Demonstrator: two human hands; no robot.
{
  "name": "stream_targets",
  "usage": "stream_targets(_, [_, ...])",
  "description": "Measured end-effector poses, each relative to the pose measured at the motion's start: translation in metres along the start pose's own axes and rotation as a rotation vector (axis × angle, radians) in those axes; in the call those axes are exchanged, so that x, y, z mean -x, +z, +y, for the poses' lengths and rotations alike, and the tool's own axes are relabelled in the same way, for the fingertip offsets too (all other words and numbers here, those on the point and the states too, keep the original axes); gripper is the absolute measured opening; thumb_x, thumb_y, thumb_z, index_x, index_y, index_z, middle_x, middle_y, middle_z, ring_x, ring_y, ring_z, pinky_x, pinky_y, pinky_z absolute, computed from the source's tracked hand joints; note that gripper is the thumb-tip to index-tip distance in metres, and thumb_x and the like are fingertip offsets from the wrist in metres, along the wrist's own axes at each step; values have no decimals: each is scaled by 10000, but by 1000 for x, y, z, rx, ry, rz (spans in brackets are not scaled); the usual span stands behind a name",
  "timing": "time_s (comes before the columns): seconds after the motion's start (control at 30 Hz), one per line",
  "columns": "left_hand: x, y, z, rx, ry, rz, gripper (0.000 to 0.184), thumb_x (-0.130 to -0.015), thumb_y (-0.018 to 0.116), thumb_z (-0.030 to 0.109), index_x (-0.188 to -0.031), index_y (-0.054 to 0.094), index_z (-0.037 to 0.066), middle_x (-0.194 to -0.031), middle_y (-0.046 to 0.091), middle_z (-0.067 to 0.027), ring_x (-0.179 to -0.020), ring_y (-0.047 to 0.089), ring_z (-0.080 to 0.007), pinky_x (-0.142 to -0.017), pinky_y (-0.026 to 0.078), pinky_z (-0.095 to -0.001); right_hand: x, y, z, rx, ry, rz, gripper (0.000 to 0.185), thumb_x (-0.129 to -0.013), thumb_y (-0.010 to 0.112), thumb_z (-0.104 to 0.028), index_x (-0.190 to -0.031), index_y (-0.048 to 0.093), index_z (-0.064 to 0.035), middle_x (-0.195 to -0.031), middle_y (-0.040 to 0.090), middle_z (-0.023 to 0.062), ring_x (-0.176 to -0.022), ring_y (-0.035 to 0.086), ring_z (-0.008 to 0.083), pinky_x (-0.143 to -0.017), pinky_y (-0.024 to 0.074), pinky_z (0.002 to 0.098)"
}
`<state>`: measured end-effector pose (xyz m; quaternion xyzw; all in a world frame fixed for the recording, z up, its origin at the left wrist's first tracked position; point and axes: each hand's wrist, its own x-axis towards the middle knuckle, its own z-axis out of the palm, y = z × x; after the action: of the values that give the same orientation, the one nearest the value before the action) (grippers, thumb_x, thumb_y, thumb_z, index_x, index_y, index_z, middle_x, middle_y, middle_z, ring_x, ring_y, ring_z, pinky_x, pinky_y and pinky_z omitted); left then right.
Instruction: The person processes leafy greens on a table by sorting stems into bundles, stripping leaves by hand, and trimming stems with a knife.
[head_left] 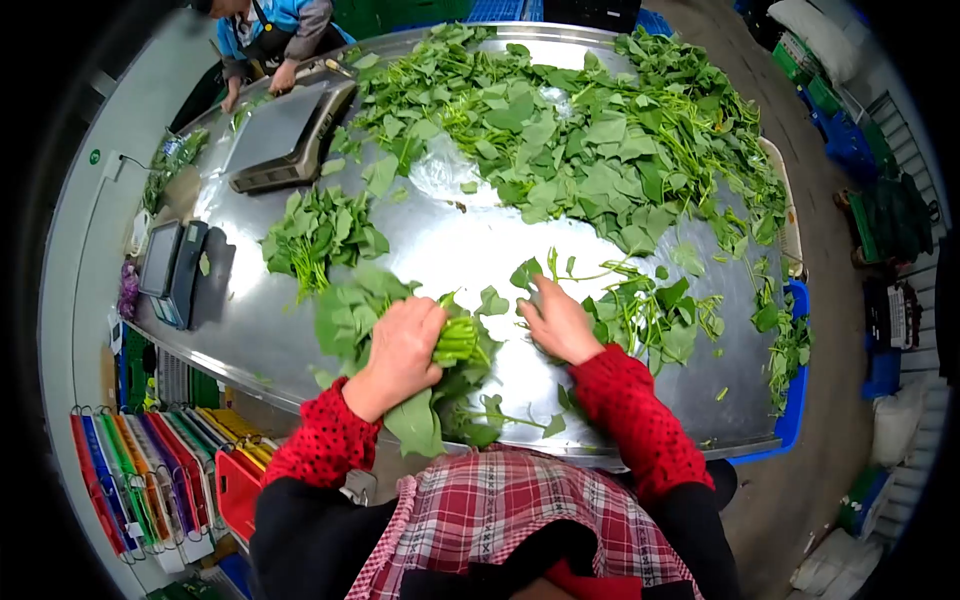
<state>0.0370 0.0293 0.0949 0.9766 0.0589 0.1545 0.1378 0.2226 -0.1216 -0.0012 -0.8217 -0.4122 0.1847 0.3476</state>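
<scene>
Green stems make up the bunch (455, 342) clamped in the left hand (405, 345), its fingers closed around them just above the near side of the metal table (460, 240). The right hand (560, 325) is beside it, thumb and forefinger apart; 1 leaf (525, 273) is at its fingertips, but whether they touch cannot be told. Loose stems (665, 315) lie to its right. Another bunch (322, 238) rests beyond the left hand, near 2 scales, a larger scale (280, 132) and a smaller scale (172, 272). A big leafy pile (600, 140) covers much of the table's far side.
</scene>
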Motion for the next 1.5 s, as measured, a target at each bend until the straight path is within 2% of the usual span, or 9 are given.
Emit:
stream_targets(0.17, [22,-3,-3,-91,-95,-134,538,-571,641,12,-1092,510,11,-860,535,-128,-801,542,-311,-704,429,-394,-94,80,-18,327,-290,226,342,-719,569,-21,-1057,564,27,-919,535,178,-888,540,345,-722,480,445])
stream_targets(0.47, [85,-3,-72,-515,-330,-223,353,-567,644,34,-904,541,36,-796,565,-147,-793,572,-320,-812,407,-400,21,-31,91,527,109,158,478,-725,606,-82,-1198,561,-25,-928,583,207,-809,603,392,-668,509,479])
stream_targets(0.53, [77,-7,-72,-404,-355,-175,339,-584,632,27,-910,541,33,-810,565,-158,-802,565,-342,-803,419,-408,67,-62,103,519,316,277,389,-760,602,-112,-1126,567,16,-984,605,197,-837,622,364,-673,512,453])
stream_targets(0.6, [56,-6,-67,-75,-338,-69,370,-609,627,13,-970,547,30,-875,583,-173,-846,573,-367,-788,449,-421,80,-53,66,229,79,537,369,-778,630,-118,-1116,565,15,-975,617,187,-823,626,335,-713,511,416])
stream_targets(0.8, [-5,-12,-15,519,-154,-48,487,-635,716,-19,-1092,552,20,-953,603,-149,-876,606,-338,-767,478,-360,30,-1,-39,-708,-178,242,306,-810,650,-124,-1053,530,19,-879,601,168,-811,596,305,-747,469,364])
stream_targets(0.9, [-6,-17,-3,582,-201,-22,473,-641,700,-56,-1083,550,21,-936,629,-71,-875,614,-193,-802,470,-290,23,-8,-39,-527,-29,-268,335,-830,646,-187,-1053,516,27,-917,612,171,-890,602,260,-803,462,342])
stream_targets(1.13, [15,-23,-21,479,-343,40,449,-672,713,-50,-1082,546,25,-916,657,-122,-862,651,-233,-766,497,-315,42,-20,5,-505,243,98,271,-831,677,-162,-997,567,21,-844,631,109,-796,610,202,-731,490,327])
stream_targets(1.37, [0,-25,0,927,-584,-96,422,-693,687,-39,-1092,559,5,-873,639,-48,-823,609,-155,-758,483,-290,31,-30,-70,-422,-393,176,263,-831,601,-42,-1082,547,13,-971,533,153,-805,555,263,-714,451,311])
stream_targets(1.5, [6,-20,-14,1275,-581,-77,363,-718,618,25,-1070,567,-48,-935,623,-100,-806,589,-173,-725,469,-286,36,-33,-44,-436,-412,53,144,-750,650,-87,-874,606,-26,-567,508,63,-464,501,227,-489,416,319])
